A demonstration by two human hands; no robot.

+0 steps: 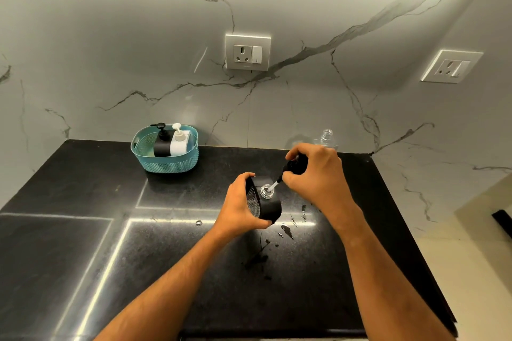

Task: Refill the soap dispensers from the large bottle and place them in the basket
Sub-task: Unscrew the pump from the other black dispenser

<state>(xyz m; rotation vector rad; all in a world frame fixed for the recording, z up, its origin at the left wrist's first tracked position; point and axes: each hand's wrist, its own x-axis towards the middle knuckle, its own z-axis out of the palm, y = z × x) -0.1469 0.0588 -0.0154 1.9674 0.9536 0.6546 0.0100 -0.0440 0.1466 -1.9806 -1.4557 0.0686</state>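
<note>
My left hand [238, 203] grips a black soap dispenser [267, 207] with an open clear neck, standing mid-counter. My right hand [315, 171] holds its black pump head [294, 165] just above and to the right, and the pump's thin tube reaches down into the neck. A clear large bottle [326, 138] without a cap stands behind my right hand against the wall, mostly hidden. At the back left, a teal basket [144, 151] holds a black dispenser [161, 144] and a white dispenser [178, 142], both upright.
The black stone counter [83, 230] has drops and smears of spilled liquid [286, 230] just in front of the dispenser. Two wall sockets [247, 52] sit on the marble backsplash. The counter ends at the right near a pale floor.
</note>
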